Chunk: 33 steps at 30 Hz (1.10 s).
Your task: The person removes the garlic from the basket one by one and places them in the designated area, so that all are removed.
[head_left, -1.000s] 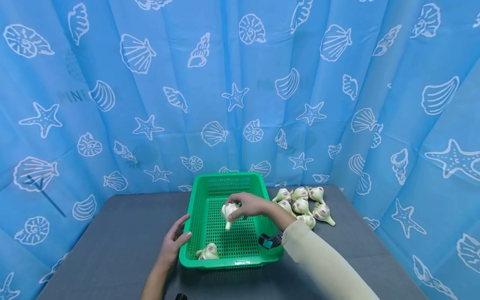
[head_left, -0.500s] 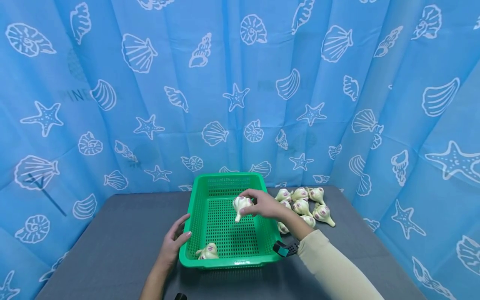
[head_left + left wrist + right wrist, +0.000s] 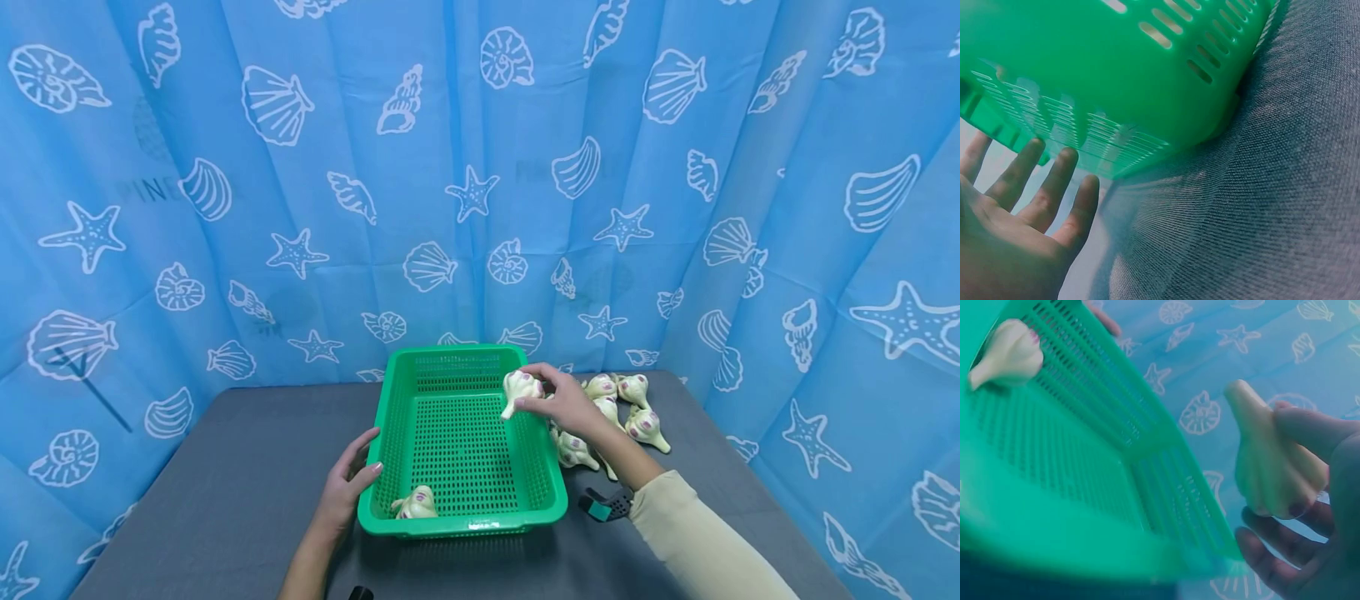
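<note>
My right hand (image 3: 566,407) pinches a garlic bulb (image 3: 522,390) over the right rim of the green basket (image 3: 462,527), stalk down and to the left. In the right wrist view the thumb lies on one side of that held bulb (image 3: 1279,462) and fingers are on the other. Another garlic bulb (image 3: 417,503) lies inside the basket at its near left corner. My left hand (image 3: 341,483) rests against the basket's left side, and in the left wrist view its fingers are spread and fairly straight by the slotted wall (image 3: 1166,119).
Several garlic bulbs (image 3: 647,427) lie bunched on the grey-covered table (image 3: 247,483) right of the basket, partly hidden by my right hand and forearm. A blue shell-print curtain (image 3: 480,200) stands behind and at both sides. A small black object (image 3: 362,593) shows at the bottom edge.
My right hand has moved right and slightly away from me, carrying the garlic bulb from over the basket's middle to its right rim. The left hand and basket stay put.
</note>
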Available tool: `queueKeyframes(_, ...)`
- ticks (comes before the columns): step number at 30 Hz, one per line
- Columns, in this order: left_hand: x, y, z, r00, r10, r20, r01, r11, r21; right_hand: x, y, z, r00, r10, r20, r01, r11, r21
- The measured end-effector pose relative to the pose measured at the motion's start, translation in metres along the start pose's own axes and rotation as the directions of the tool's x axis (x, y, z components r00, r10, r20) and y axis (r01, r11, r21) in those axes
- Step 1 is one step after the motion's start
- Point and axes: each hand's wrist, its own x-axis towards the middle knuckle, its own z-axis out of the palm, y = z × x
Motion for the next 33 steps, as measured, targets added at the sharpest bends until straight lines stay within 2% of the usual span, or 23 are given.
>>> queueKeyframes(9,0.000,-0.001,0.000,1.000,0.012,0.007,-0.012,1.000,-0.012,-0.016,0.014,-0.015,0.985,-0.011,-0.170,-0.013,0.990,-0.140)
queueKeyframes(14,-0.001,-0.001,0.000,1.000,0.000,0.003,0.000,1.000,-0.005,-0.025,0.025,-0.025,0.973,-0.007,-0.230,-0.033,0.985,-0.167)
queueKeyframes(25,0.000,0.001,0.000,1.000,-0.018,-0.004,0.018,1.000,0.001,-0.046,0.046,-0.043,0.928,-0.019,-0.372,-0.090,0.957,-0.274)
queueKeyframes(33,0.000,0.001,0.001,1.000,-0.028,-0.003,0.028,1.000,0.008,-0.062,0.065,-0.051,0.884,-0.127,-0.449,-0.030,0.944,-0.327)
